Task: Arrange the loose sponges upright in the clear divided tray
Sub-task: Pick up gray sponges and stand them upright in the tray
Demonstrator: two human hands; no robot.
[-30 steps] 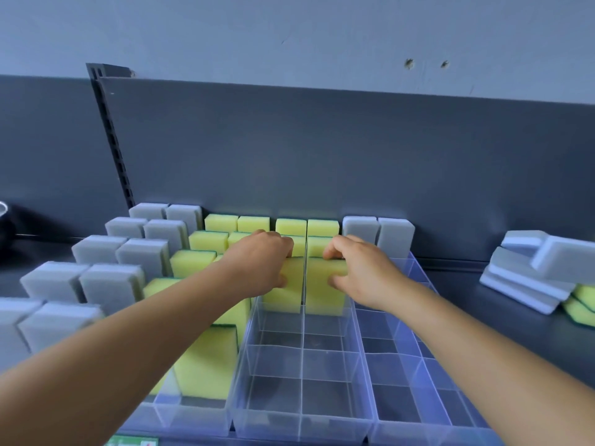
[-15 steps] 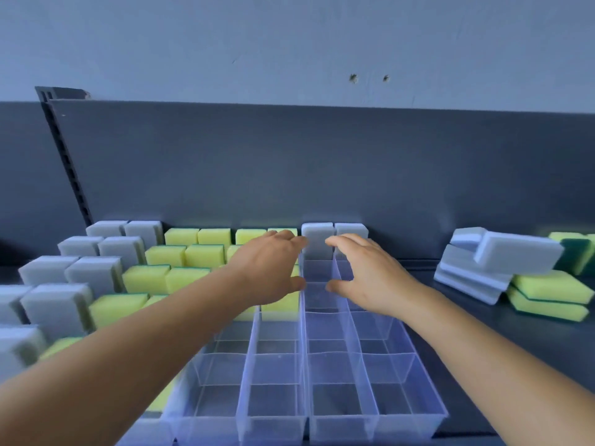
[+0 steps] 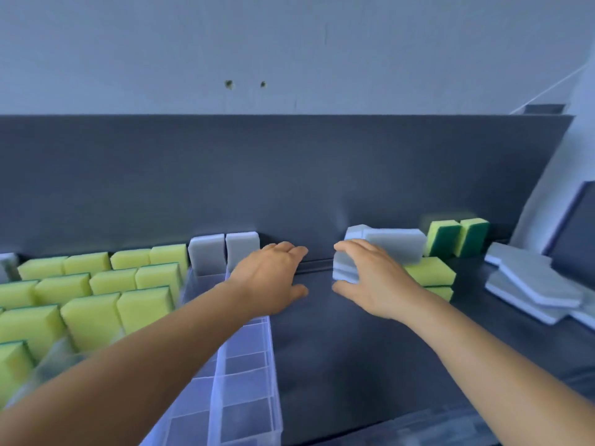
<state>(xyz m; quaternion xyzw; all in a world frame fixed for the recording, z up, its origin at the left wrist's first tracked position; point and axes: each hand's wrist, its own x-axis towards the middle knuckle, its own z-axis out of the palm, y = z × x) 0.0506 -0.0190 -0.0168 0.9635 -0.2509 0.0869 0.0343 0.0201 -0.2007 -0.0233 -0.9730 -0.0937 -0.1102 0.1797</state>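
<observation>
Yellow sponges [image 3: 96, 294] stand upright packing the clear divided tray [image 3: 244, 375] at shelf's left; two grey sponges [image 3: 223, 252] upright at its back edge, near compartments bare. Left hand [image 3: 273, 278] grip spread, empty, over tray's right rim. Bare dark shelf [image 3: 338, 349] strip betw. hands. Right hand [image 3: 367, 278] grip spread, fingertips touching grey sponge stack [image 3: 392, 243] by back wall; yellow-green sponges [image 3: 450, 239] & flat grey pile [image 3: 531, 284] crowd right end.

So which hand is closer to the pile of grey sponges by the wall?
Right. The right hand is at the grey sponge pile, fingers on its near end. The left hand hovers open farther left, beside the clear tray.
</observation>
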